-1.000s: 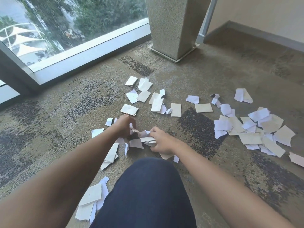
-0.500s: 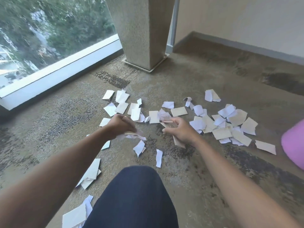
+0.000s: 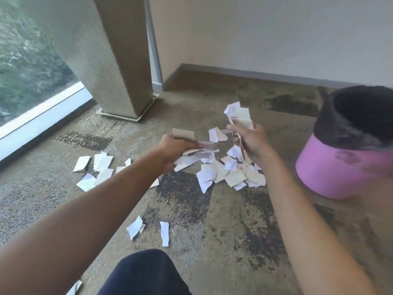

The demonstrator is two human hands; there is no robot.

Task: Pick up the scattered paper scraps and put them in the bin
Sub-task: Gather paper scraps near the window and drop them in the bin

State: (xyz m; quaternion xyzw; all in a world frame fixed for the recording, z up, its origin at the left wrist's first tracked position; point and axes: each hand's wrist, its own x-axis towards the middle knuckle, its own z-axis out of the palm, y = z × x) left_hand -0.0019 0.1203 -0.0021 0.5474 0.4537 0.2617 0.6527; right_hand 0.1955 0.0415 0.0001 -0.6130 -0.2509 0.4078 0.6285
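**A:** Both hands are up off the carpet (image 3: 223, 241) now! A second ago they were down at floor level, raking scraps together in front of the knee (image 3: 144, 273).

**B:** And loaded. The left hand (image 3: 172, 149) is clenched round a bundle of paper scraps (image 3: 192, 153), with sheets sticking out above and below the fist. The right hand (image 3: 248, 141) pinches its own sheaf (image 3: 240, 116), fanned upward.

**A:** The view has swung, too: the pink bin (image 3: 331, 171) with its black liner now sits at three o'clock, mouth open; half a second back only its edge showed.

**B:** So I'd call this the carry. The right hand is the nearer one, but still short of the rim.

**A:** Plenty left on the floor, though. The big heap (image 3: 229, 173) lies at one o'clock under the hands, more pieces (image 3: 100, 169) at ten o'clock by the pillar (image 3: 119, 60), and two stray slips (image 3: 148, 229) at six.

**B:** Early days, then. Loose sheets could slip out on the way over.
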